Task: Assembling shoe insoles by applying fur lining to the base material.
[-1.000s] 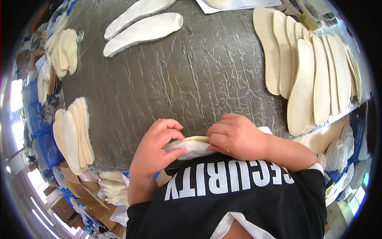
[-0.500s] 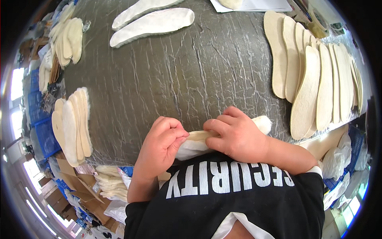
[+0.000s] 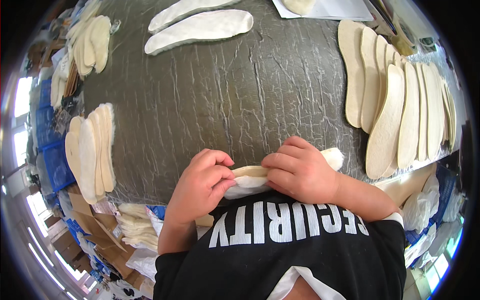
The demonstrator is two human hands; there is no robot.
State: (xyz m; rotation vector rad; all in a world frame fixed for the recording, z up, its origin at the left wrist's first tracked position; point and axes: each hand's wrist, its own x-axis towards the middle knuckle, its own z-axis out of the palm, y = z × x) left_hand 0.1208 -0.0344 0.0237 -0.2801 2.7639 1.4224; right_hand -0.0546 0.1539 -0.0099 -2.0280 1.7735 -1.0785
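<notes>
Close to my body, at the table's near edge, a fleece insole [image 3: 248,181] lies sideways between my two hands. It has a cream backing and white fluffy pile. My left hand [image 3: 202,181] pinches its left end between thumb and fingers. My right hand [image 3: 303,171] is closed over its middle, the fingers curled on the edge. The fluffy right end sticks out past my right hand. Part of the insole is hidden behind my hands and against my black shirt.
Overlapping cream insoles [image 3: 385,115] fan out at the right. Another stack of insoles [image 3: 95,152] lies at the left edge, with more insoles [image 3: 92,45] at far left. Two white fleece insoles [image 3: 200,31] lie at the far side, near white paper [image 3: 330,9]. A cardboard box [image 3: 100,232] stands below the table.
The insole's cream backing shows more plainly between my hands. My fingers have shifted slightly along its edge. The whole view has moved a little.
</notes>
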